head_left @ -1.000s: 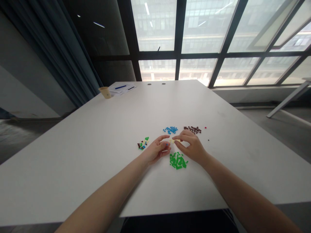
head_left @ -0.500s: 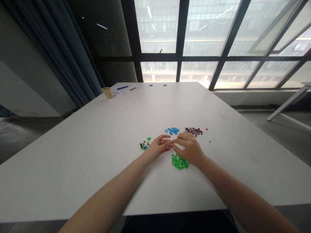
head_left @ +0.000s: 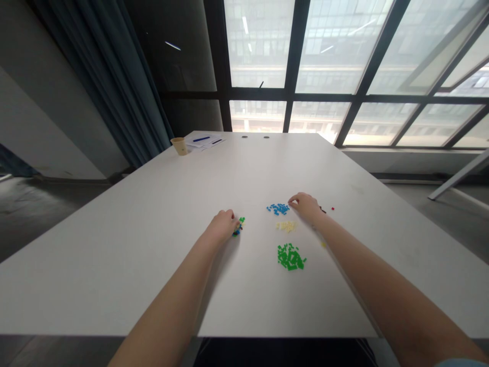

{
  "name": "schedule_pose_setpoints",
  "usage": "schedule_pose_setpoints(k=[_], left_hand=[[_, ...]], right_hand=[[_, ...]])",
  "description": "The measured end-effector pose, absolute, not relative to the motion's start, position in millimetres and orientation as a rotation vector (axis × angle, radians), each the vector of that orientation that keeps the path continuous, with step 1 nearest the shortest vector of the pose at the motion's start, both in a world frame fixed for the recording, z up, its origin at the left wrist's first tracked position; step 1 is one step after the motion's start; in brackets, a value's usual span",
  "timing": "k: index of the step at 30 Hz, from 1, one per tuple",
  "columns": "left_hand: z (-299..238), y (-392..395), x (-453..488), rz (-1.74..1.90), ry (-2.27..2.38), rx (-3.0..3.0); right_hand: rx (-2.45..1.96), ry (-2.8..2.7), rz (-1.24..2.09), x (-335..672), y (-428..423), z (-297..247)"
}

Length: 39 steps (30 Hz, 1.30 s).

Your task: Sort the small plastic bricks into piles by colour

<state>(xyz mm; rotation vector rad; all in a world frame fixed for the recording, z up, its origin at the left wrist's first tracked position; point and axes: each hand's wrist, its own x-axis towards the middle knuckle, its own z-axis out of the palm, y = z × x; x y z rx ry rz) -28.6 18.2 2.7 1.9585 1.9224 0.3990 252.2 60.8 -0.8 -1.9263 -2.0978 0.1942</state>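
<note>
My left hand (head_left: pixel 223 226) rests at the small mixed pile of coloured bricks (head_left: pixel 237 232), its fingers curled down over the pile's near side. Whatever those fingers grip is too small to make out. My right hand (head_left: pixel 305 206) is at the right edge of the blue brick pile (head_left: pixel 278 209), thumb and fingertips drawn together. Anything between them cannot be made out. A few dark brown bricks (head_left: pixel 323 210) show past the right hand, which hides most of that pile. Below the blue ones lie pale yellow bricks (head_left: pixel 287 226), and nearer to me a larger heap of green bricks (head_left: pixel 291 257).
One red piece (head_left: pixel 332 208) lies right of the brown bricks, and a yellow piece (head_left: pixel 323 244) sits beside my right forearm. A paper cup (head_left: pixel 179 147), papers (head_left: pixel 196 143) and a blue pen (head_left: pixel 201 138) are at the white table's (head_left: pixel 160 214) far left.
My hands were together above the green heap and have parted. The left went left to the mixed pile, the right up toward the blue and brown bricks. The pale yellow bricks are now uncovered.
</note>
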Motion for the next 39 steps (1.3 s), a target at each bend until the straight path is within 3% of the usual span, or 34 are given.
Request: schedule_pose_setpoints(k=[8,21,28,39], left_hand=[[-3,18,-30,0.647,1.682,1.806],[7,17,-26,0.436,1.706,1.994],[12,16,-18,0.696,1.679,1.903],[8,3,25,1.066,0.927,1.212]], right_hand=[[-1.973,-2.091,0.242,242,69,-10],[-1.897,-2.008,0.244,268,26,4],[-1.698,-1.862,0.314,275,0,-3],[-1.343,-1.962,0.343,255,-14,7]])
